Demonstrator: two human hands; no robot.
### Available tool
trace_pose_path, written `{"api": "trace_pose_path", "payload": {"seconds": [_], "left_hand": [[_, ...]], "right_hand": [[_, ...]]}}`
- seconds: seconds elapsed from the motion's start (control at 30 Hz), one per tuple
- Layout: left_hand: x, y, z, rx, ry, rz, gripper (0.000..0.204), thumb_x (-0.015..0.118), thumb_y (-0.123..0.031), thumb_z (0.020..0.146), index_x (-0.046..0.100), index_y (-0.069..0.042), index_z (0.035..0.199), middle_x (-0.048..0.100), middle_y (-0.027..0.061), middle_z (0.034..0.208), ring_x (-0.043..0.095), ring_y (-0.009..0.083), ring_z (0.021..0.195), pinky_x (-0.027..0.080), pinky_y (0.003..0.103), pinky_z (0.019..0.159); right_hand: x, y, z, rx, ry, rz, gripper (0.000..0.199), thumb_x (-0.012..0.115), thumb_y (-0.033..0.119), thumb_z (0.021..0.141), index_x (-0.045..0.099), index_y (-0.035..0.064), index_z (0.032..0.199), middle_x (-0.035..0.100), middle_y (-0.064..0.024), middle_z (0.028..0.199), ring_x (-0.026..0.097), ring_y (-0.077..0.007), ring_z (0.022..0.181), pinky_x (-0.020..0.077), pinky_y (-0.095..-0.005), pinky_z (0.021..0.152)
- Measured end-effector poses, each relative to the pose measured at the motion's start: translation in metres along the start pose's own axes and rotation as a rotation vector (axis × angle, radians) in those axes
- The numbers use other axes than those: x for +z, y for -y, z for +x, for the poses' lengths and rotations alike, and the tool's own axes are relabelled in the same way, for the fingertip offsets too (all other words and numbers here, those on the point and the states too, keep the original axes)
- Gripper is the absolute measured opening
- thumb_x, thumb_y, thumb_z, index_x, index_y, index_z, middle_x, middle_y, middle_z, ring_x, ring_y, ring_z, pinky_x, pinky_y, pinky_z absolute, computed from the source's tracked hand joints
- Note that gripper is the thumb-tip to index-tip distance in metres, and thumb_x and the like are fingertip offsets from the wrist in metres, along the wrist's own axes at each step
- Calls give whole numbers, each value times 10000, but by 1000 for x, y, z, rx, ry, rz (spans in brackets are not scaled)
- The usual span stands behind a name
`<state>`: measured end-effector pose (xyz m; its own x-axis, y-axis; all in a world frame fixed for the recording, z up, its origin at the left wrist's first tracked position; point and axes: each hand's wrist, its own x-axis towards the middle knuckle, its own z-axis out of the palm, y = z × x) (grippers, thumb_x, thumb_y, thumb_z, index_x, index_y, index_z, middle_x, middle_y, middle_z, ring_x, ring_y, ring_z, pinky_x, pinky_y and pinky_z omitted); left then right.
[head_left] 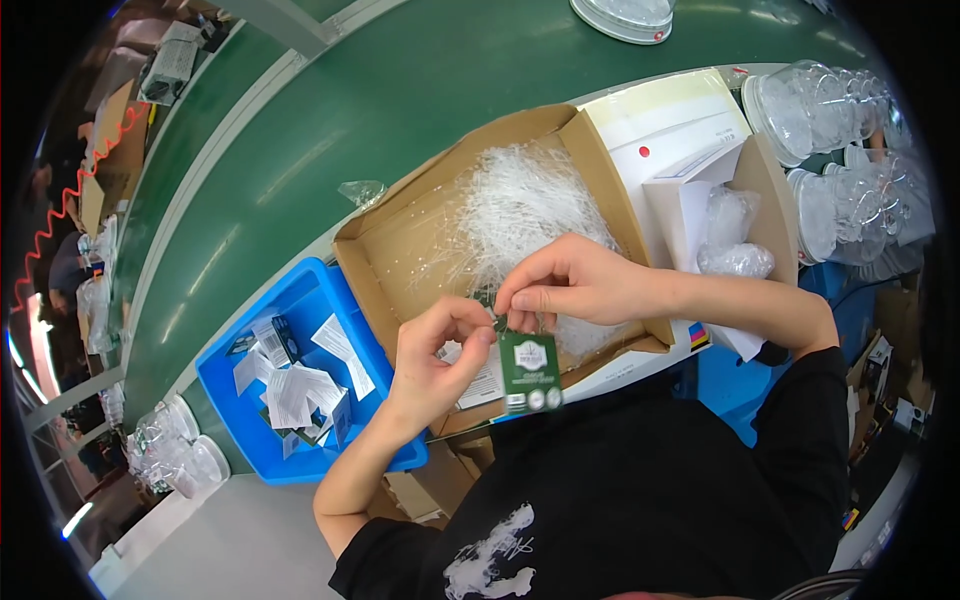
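Both of my hands meet over the near edge of a shallow cardboard box [405, 185]. A green hang tag [530, 372] with a white emblem and white print dangles just below my fingertips. My left hand [440, 350] is closed in a pinch at the tag's upper left corner. Close beside it, my right hand [570, 283] is closed too, thumb against forefinger, above the tag's top edge. What its fingertips grip is too fine to make out. Inside the box lies a heap of thin, clear-white plastic strands [530, 200], partly covered by my right hand.
Left of the box, a blue plastic bin [225, 385] holds folded printed leaflets [300, 395]. A white carton [690, 200] with clear plastic bags [730, 235] stands to the right. Clear lidded jars [810, 110] line the far right; more containers [175, 445] sit lower left. The tabletop [330, 110] is green.
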<state>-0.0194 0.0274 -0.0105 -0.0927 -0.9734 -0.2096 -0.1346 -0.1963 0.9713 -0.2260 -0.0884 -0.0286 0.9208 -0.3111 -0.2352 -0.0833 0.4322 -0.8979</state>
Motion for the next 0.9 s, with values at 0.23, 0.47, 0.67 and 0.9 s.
{"api": "trace_pose_path", "payload": {"seconds": [0.23, 0.47, 0.67, 0.9], "left_hand": [[2, 2, 0, 82, 0, 105, 96, 626, 34, 851, 601, 6, 940, 665, 58, 794, 641, 102, 695, 504, 243, 646], [3, 3, 2, 147, -17, 180, 117, 658, 32, 837, 618, -1, 942, 657, 64, 782, 640, 118, 680, 501, 249, 624], [5, 3, 0, 143, -53, 135, 131, 663, 48, 827, 625, 1, 944, 660, 63, 788, 640, 113, 676, 506, 241, 619], [5, 4, 1, 165, -20, 109, 244, 671, 44, 840, 579, 1, 1063, 686, 70, 825, 653, 107, 706, 513, 237, 619]], "right_hand": [[0, 0, 2, -210, -71, -311, 190, 625, 121, 929, 679, -9, 1057, 694, -61, 902, 634, -97, 810, 520, -254, 694], [2, 3, -1, -97, -89, -57, 63, 698, 87, 884, 669, 40, 914, 707, -17, 880, 640, -74, 800, 505, -222, 716], [2, 4, 0, -114, -98, -153, 108, 710, 91, 874, 693, 23, 957, 710, -21, 860, 636, -60, 798, 512, -221, 697], [3, 3, 0, -149, -112, -172, 121, 692, 76, 881, 711, 29, 991, 715, -26, 881, 639, -68, 795, 514, -226, 701]]}}
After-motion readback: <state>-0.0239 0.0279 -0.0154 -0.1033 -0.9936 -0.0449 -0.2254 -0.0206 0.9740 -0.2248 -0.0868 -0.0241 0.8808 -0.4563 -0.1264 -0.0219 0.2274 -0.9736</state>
